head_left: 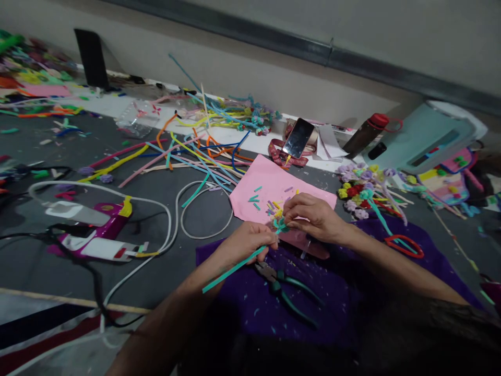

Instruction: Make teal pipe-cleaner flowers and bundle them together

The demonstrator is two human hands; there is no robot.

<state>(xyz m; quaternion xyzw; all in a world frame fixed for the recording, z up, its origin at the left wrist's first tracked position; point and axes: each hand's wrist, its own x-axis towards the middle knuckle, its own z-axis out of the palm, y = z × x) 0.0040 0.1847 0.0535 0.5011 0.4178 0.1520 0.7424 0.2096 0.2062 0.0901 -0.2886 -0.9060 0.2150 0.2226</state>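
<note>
My left hand (250, 243) is closed on a teal pipe-cleaner stem (230, 270), whose loose end points down to the left. At the stem's top sits a small teal flower (280, 224), pinched by the fingers of my right hand (313, 218). Beneath both hands lies a pink sheet (252, 180) with short yellow, purple and teal pieces on it. Pliers with dark green handles (291, 295) rest on the purple cloth (258, 313) just below my hands.
Two glue guns (96, 243) with looping cables are at the left. Loose pipe cleaners (188, 151), a phone (298, 138) and a bottle (366, 134) lie or stand further back. Finished flowers (358, 190) and red-handled scissors (405, 245) are at the right.
</note>
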